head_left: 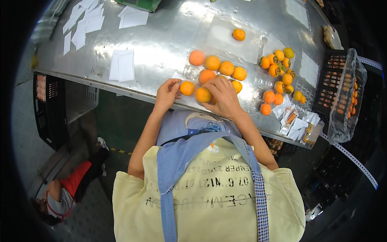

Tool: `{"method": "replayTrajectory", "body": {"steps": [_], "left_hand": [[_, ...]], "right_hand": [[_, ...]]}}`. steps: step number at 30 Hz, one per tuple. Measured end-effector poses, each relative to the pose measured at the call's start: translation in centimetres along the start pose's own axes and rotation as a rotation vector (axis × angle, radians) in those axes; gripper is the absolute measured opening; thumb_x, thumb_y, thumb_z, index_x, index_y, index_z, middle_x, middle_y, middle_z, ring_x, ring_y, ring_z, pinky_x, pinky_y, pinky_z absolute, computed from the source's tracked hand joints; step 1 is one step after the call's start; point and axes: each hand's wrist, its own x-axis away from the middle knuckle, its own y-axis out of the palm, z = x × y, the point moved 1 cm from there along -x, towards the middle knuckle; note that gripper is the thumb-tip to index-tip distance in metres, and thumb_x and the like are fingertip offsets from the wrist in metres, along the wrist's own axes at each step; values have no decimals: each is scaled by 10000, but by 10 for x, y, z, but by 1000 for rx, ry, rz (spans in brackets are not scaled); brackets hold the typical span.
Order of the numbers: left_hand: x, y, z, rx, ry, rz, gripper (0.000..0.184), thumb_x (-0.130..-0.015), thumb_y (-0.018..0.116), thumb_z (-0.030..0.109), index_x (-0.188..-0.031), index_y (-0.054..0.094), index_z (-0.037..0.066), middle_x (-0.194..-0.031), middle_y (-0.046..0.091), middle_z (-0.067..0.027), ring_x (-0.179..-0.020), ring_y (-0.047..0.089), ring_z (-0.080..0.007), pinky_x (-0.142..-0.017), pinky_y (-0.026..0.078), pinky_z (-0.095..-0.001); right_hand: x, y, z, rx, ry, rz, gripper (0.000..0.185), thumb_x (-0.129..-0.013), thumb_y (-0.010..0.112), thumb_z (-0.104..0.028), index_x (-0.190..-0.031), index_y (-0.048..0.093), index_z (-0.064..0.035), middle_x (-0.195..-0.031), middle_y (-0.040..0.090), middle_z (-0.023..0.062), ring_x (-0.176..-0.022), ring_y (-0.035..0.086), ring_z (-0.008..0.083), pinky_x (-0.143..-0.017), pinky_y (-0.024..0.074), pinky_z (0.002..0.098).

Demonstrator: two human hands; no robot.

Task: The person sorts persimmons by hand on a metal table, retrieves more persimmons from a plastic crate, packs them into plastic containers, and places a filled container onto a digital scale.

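Observation:
Round orange persimmons [212,62] sit in rows in a clear plastic tray [193,74] at the table's front edge. My left hand [167,94] is at the tray's left end, its fingers curled beside the nearest persimmon [187,88]; whether they pinch the tray's edge is unclear. With bent fingers, my right hand [223,97] reaches over the front row and grips a persimmon [203,95]. Its fingers partly hide other fruit below them. One single persimmon [239,34] lies farther back on the table.
Persimmons with leafy tops [274,70] fill clear trays to the right. White cards [122,65] lie at left on the metal table [157,44]. A black crate [328,80] with a plastic liner stands at the right edge. Another person [74,183] is at lower left.

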Motion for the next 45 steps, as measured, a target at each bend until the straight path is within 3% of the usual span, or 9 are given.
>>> {"method": "replayTrajectory", "body": {"steps": [8, 16, 23, 31, 32, 35, 36, 41, 45], "left_hand": [[2, 4, 4, 2, 43, -9, 385, -800, 719, 181, -1098, 571, -13, -895, 548, -64, -706, 584, -109, -569, 539, -230], [3, 3, 6, 5, 41, -23, 394, -801, 717, 173, -1109, 563, -21, -902, 549, -75, -722, 588, -118, -583, 544, -238], [4, 6, 6, -7, 5, 3, 394, -812, 702, 143, -1139, 538, -1, -941, 576, -87, -715, 586, -126, -585, 528, -252], [3, 7, 5, -23, -2, 25, 334, -831, 683, 126, -1116, 554, 9, -856, 555, -26, -665, 565, -87, -568, 502, -226], [5, 8, 6, -29, 9, 16, 313, -874, 636, 191, -1118, 556, 11, -835, 551, -21, -645, 551, -81, -567, 499, -225], [2, 5, 3, 11, -46, 43, 312, -931, 547, 263, -1122, 558, 16, -813, 547, -15, -630, 530, -67, -564, 494, -217], [2, 6, 2, -15, 9, 64, 377, -975, 435, 330, -1130, 547, 5, -826, 539, -25, -616, 515, -60, -559, 504, -217], [3, 7, 5, 69, -2, 111, 479, -993, 334, 395, -1145, 523, -19, -851, 522, -51, -603, 522, -73, -530, 527, -224], [1, 7, 7, 66, 7, 120, 482, -994, 329, 398, -1144, 519, -19, -805, 520, -44, -570, 523, -77, -495, 514, -218]], "right_hand": [[9, 15, -5, 50, 42, 63, 490, -552, 772, -159, -999, 589, -75, -1080, 530, 68, -1025, 479, 274, -881, 350, 406], [16, 27, 0, 102, 92, 120, 495, -560, 780, -170, -1001, 591, -48, -1120, 514, 82, -1081, 471, 281, -894, 343, 410], [22, 27, 6, 174, 74, 131, 520, -571, 777, -228, -1048, 612, -101, -1127, 529, 59, -1067, 477, 276, -863, 357, 416], [23, 6, 9, 40, 58, 229, 457, -630, 751, -234, -1038, 598, -94, -1100, 522, 69, -1053, 476, 258, -905, 341, 402], [25, -1, 14, 48, 69, 262, 407, -660, 735, -216, -1027, 599, -102, -1084, 535, 68, -1035, 493, 258, -891, 349, 406], [31, -24, 49, 94, 132, 390, 355, -693, 712, -193, -1014, 597, -98, -1050, 555, 73, -1018, 508, 264, -870, 365, 409], [32, -39, 62, 153, 140, 475, 312, -715, 690, -162, -1003, 595, -92, -1030, 567, 80, -1000, 519, 272, -854, 376, 418], [51, -125, 160, 403, 436, 769, 303, -734, 681, -172, -998, 583, -59, -927, 589, 121, -888, 539, 330, -797, 418, 419], [65, -156, 227, 525, 731, 606, 326, -762, 661, -225, -1005, 567, -29, -946, 599, 162, -882, 571, 350, -785, 460, 436]]}}
